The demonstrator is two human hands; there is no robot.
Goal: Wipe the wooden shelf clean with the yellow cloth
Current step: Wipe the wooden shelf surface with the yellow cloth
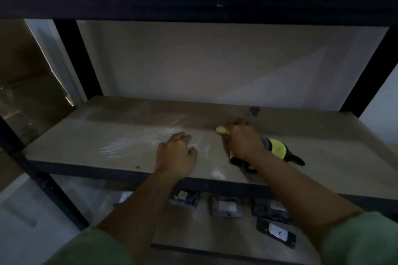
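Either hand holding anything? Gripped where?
Right hand grips the yellow cloth bunched mid-length, ends sticking out both sides. Left hand holds nothing.

The shelf [90,142] is seen as a pale board with a smooth, matt face, marked by whitish streaks and a dark smudge near the back. Its frame [77,58] is made of dark posts with a dull finish; whether metal cannot be told. The cloth [276,146] is shown as soft yellow fabric with dark edging. The sleeves [364,241] are of matt green cloth. Small packets [275,232] on the lower board look glossy, like plastic wrap, with white paper labels.
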